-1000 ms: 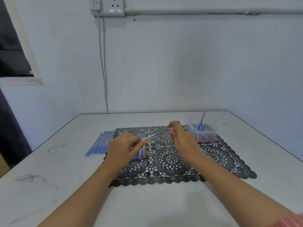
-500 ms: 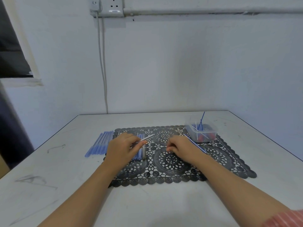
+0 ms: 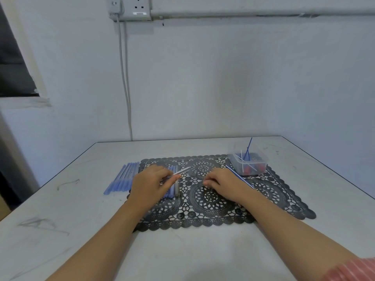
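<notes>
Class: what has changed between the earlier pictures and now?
The right hand let go of the clear plastic pen barrel and dropped nearer, down to the black lace placemat. The left hand still grips the barrel; the blue pens and clear tub stayed put.

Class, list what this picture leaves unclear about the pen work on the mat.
Head view: whether the right hand pinches anything; its curled fingers cover the spot.
Head view: the near end of the clear pen barrel, hidden inside the left hand.
Head view: the red bits in the plastic tub, too small and blurred to name.
Head view: the near end of the blue refill, behind the right wrist.
</notes>
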`<state>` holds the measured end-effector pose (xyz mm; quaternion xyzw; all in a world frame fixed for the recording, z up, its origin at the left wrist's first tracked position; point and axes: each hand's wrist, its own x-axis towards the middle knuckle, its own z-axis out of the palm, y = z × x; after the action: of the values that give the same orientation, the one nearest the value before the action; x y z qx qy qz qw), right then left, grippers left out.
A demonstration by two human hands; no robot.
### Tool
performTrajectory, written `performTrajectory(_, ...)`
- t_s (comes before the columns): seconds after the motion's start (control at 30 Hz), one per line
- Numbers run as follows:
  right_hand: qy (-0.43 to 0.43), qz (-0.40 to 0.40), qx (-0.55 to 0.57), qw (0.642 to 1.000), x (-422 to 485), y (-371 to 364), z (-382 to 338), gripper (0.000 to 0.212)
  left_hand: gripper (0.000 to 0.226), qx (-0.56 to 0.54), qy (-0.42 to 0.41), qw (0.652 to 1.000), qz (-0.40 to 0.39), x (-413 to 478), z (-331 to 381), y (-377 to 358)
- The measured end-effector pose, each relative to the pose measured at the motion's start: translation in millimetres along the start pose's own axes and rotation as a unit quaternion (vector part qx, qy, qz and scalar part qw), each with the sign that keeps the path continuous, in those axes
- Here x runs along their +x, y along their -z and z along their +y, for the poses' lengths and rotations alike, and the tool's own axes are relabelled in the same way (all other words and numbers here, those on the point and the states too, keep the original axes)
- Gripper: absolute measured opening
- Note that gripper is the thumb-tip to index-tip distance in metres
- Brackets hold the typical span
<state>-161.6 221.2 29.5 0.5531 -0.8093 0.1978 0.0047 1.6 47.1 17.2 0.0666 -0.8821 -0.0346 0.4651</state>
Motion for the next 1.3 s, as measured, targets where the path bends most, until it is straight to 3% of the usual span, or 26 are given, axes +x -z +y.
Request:
performTrajectory(0.2,0.018,0.135,0.063,0.989,-3,2,-4,0.026,0.042,0.002,-0.009,1.0,-0.007,1,2,1)
performTrajectory(0.33,0.089,0.22,0.071,0.969,-3,1,-10,0.028,0.039,-0.002,-0.01,1.0,-0.017,0,3,1)
performTrajectory(0.5,0.195,0.206,0.036,0.958,-6,-4,-23,0.033,0.039,0.008,-0.014,0.999,-0.028,0,2,-1)
performTrajectory(0.6,0.212,0.204,0.019,0.956,-6,-7,-25,0.034,0.041,0.005,-0.015,0.999,-0.034,0,2,-1)
performTrajectory(0.9,0.159,0.223,0.099,0.957,-2,-8,-22,0.022,0.038,-0.007,-0.027,0.999,-0.04,0,3,-3)
performTrajectory(1.1,0.06,0.22,0.208,0.951,-3,-2,-29,0.02,0.04,-0.014,-0.029,0.999,-0.035,-1,4,-1)
performTrajectory(1.2,0.002,0.213,0.31,0.927,-3,2,-29,0.028,0.043,-0.021,-0.026,0.999,-0.035,-1,4,-1)
performTrajectory(1.3,-0.048,0.221,0.435,0.872,-3,5,-29,0.03,0.043,-0.029,-0.019,0.999,-0.036,-1,3,-1)
